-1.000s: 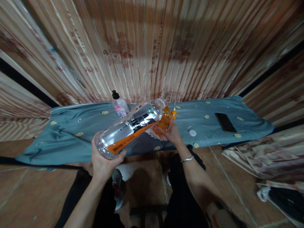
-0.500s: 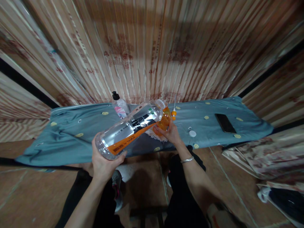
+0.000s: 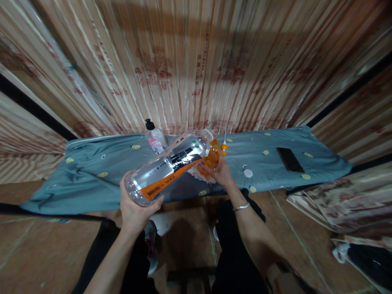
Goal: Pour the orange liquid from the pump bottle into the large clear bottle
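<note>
My left hand [image 3: 137, 208] is wrapped round the base of a large clear plastic bottle [image 3: 165, 167] with an orange and black label. The bottle lies tilted, its mouth pointing up to the right, over a small orange bottle [image 3: 213, 156]. My right hand [image 3: 218, 169] grips that orange bottle from the right side. Whether liquid passes between the two I cannot tell. A white cloth or tissue [image 3: 200, 176] lies under the orange bottle. Just behind it rests an orange pump top [image 3: 224, 148] with a white tube. To the right lies a white cap [image 3: 248, 173].
A clear pump bottle [image 3: 155, 139] with a black top stands behind the large bottle. A black phone [image 3: 290, 159] lies on the right of the teal cloth-covered table [image 3: 88, 171]. Striped curtains [image 3: 183, 61] hang behind, and dark poles [image 3: 346, 87] run along both sides.
Hardly anything differs; the large bottle and both hands hold nearly the same pose, and the view has shifted very slightly.
</note>
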